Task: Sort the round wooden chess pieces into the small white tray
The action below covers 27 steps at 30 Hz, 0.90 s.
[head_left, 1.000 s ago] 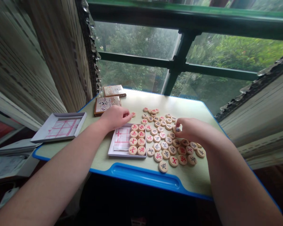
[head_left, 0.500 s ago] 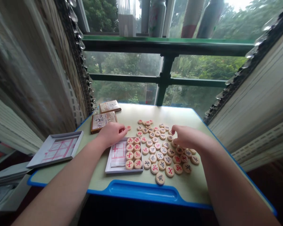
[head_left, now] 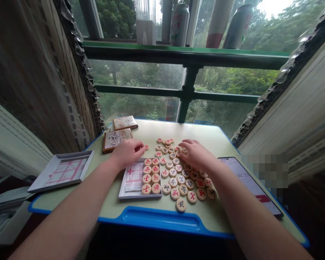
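Round wooden Chinese chess pieces (head_left: 181,179) with red or black characters lie loosely across the middle of the table. A shallow white box (head_left: 121,195) holds two columns of red-marked pieces (head_left: 146,178) on its right side and a sheet with red lines on its left. My left hand (head_left: 128,151) rests just above the box's back edge, its fingers curled; whatever is inside them is hidden. One red-marked piece (head_left: 146,147) lies at its fingertips. My right hand (head_left: 196,155) reaches over the loose pieces, fingers stretched and partly apart, covering some pieces.
A box lid (head_left: 90,155) lies at the table's left edge, and two small patterned boxes (head_left: 116,139) are at the back left. A phone (head_left: 243,180) showing a timer lies at the right. A blue tray groove (head_left: 162,219) runs along the front edge.
My right hand has moved left and slightly away over the loose pieces, uncovering the phone at the right. My left hand has stayed nearly in place. The view has shifted slightly.
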Each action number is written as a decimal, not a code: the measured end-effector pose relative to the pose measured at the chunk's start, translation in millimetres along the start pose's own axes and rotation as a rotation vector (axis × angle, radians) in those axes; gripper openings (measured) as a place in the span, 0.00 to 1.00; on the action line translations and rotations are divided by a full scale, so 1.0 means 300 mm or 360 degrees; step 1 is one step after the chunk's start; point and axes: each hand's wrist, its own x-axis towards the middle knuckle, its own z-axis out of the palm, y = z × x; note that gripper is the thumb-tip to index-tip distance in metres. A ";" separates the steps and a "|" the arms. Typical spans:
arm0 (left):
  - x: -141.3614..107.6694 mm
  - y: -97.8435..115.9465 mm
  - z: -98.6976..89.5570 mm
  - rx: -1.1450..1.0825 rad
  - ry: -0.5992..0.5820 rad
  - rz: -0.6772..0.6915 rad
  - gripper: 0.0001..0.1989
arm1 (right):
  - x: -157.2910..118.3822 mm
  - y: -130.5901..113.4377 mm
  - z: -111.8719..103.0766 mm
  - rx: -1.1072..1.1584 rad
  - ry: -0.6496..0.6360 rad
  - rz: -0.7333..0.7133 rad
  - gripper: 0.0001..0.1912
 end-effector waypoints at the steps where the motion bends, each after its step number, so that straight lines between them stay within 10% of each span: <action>1: 0.001 0.000 0.002 -0.0051 0.0019 0.0064 0.19 | 0.003 -0.006 0.011 0.0023 -0.0010 -0.0026 0.24; 8: 0.009 -0.013 0.022 -0.0142 -0.0036 0.0139 0.23 | 0.013 -0.037 0.039 0.0129 -0.0060 -0.0192 0.23; 27: -0.002 -0.006 0.003 -0.0127 -0.0084 -0.0003 0.25 | 0.034 0.091 -0.010 0.0056 -0.0055 0.0348 0.26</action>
